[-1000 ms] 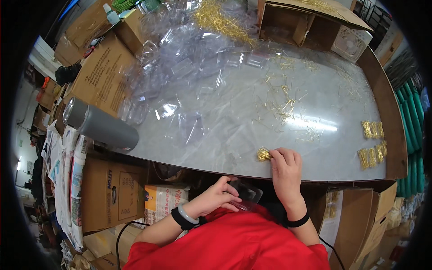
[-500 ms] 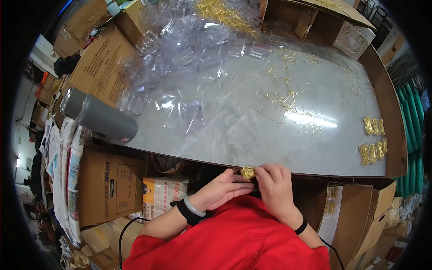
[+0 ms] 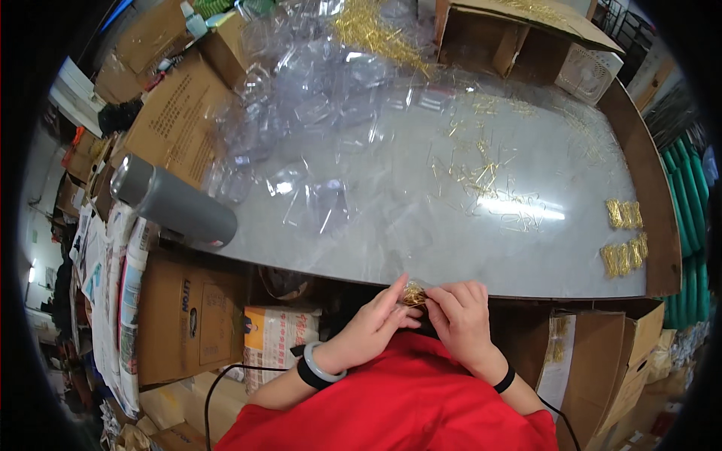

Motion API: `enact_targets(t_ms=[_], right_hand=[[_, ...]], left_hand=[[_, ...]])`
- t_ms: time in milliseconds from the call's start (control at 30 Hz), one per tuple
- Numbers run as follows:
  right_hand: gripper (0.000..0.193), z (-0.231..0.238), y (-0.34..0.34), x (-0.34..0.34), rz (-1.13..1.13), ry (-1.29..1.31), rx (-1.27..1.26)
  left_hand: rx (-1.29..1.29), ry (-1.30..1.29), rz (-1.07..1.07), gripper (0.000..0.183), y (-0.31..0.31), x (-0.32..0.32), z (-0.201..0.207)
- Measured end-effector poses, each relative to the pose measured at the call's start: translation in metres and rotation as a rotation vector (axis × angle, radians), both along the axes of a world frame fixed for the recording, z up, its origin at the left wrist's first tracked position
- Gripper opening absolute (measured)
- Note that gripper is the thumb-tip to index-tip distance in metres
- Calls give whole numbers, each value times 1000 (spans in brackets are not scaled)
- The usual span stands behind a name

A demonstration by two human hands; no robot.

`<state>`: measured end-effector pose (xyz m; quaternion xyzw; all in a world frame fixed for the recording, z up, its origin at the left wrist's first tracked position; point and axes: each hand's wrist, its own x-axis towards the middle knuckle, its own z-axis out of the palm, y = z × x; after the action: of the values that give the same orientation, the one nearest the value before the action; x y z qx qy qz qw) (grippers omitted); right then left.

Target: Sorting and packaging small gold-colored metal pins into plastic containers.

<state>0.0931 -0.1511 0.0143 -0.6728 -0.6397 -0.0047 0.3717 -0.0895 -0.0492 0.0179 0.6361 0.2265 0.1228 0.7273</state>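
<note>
At the table's front edge, a small bundle of gold wire hooks (image 3: 413, 294) is held between my two hands. My left hand (image 3: 372, 325) supports it from the left, thumb raised beside it and fingers curled underneath. From the right, my right hand (image 3: 459, 316) pinches the bundle's side with thumb and fingertips. A glossy clear edge shows around the bundle, too small to make out. Loose gold hooks (image 3: 481, 177) lie scattered on the grey tabletop (image 3: 376, 252) beyond my hands. Two rows of bunched gold hooks (image 3: 624, 214) lie at the far right.
Clear plastic boxes (image 3: 312, 113) are heaped at the back left, beside a gold hook pile (image 3: 380, 34). A grey bottle (image 3: 180, 203) leans at the left edge. Cardboard dividers (image 3: 526, 45) and a white fan (image 3: 588, 71) stand behind. An open carton (image 3: 594, 361) sits below right.
My left hand has turned more upright, its thumb now raised beside the bundle and its fingers curled under it. My right hand stays at the bundle. The whole view has shifted slightly.
</note>
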Motion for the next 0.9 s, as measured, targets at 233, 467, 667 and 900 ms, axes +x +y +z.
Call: enact_targets(t_ms=[233, 467, 667, 900], right_hand=[[20, 2, 3, -2, -48, 5, 42], [17, 11, 20, 32, -81, -73, -21], [9, 10, 61, 50, -68, -151, 13], [16, 7, 59, 55, -32, -177, -14]], left_hand=[[172, 7, 15, 52, 5, -1, 5], [-179, -59, 20, 51, 25, 43, -8], [-70, -15, 275, 55, 42, 58, -8], [1100, 165, 263, 54, 32, 52, 0]])
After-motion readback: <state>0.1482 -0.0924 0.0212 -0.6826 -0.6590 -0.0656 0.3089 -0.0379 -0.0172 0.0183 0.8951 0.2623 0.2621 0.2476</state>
